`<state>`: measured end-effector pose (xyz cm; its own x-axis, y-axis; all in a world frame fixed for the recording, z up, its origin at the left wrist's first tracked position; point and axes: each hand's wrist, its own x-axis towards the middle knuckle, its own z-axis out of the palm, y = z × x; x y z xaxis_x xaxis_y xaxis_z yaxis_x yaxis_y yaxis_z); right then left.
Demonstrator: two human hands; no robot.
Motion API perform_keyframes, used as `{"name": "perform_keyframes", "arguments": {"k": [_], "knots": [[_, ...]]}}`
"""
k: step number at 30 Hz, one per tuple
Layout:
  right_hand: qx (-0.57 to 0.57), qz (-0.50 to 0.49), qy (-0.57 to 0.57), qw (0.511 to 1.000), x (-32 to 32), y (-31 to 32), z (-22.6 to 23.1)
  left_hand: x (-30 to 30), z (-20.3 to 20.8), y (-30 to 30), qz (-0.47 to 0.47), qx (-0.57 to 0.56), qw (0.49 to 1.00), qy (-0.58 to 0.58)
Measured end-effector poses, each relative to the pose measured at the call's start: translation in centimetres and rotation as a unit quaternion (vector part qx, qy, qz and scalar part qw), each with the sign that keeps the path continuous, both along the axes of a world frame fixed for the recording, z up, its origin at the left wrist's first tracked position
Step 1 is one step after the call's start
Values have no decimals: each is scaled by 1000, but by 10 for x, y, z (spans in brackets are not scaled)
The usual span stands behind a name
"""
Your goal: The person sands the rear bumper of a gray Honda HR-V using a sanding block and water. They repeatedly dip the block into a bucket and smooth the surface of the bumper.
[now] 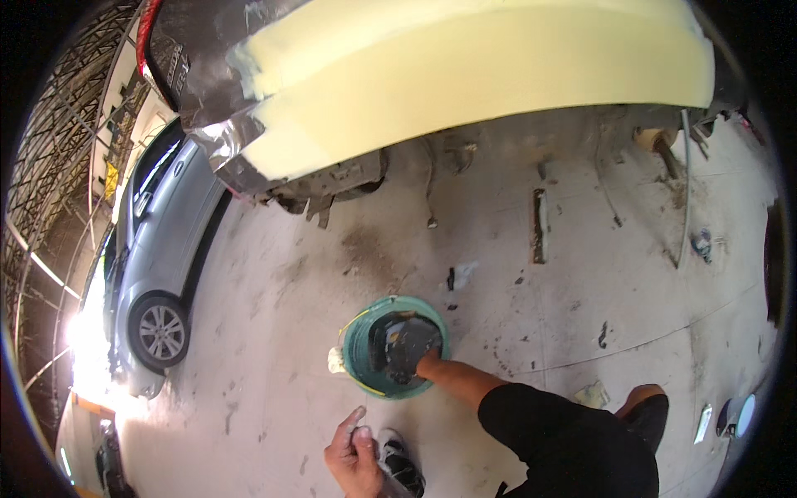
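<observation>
A green bucket (357, 353) stands on the concrete floor just ahead of me, holding dark water and a dark object. My right hand (428, 363) reaches down into it from the right, and its fingers are hidden inside. My left hand (352, 452) hangs near the lower edge, its fingers curled around a small pale object; its thumb sticks up. A pale rag (335, 361) hangs at the bucket's left rim.
Overhead hangs a car body panel coated pale yellow (465, 75), with bare grey metal on its left. A silver car (158, 249) is parked at the left. My black-and-white shoe (400, 466) is below the bucket. Scraps and a dark strip (540, 224) lie on the stained floor.
</observation>
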<state>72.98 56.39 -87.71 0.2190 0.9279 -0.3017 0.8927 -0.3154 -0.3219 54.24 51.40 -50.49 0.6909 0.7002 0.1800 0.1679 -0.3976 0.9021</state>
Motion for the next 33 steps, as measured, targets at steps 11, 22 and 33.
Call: {"name": "perform_keyframes", "arguments": {"k": [11, 22, 33], "knots": [[243, -31, -5, 970, 113, -137, 345, 99, -72, 67, -54, 41, 996, -50], [526, -583, 87, 613, 223, -556, 218, 191, -169, -52, -232, 94, 963, 100], [669, -592, 162, 418, 271, -575, 230, 152, -103, -59, -148, 45, 980, 127]]}}
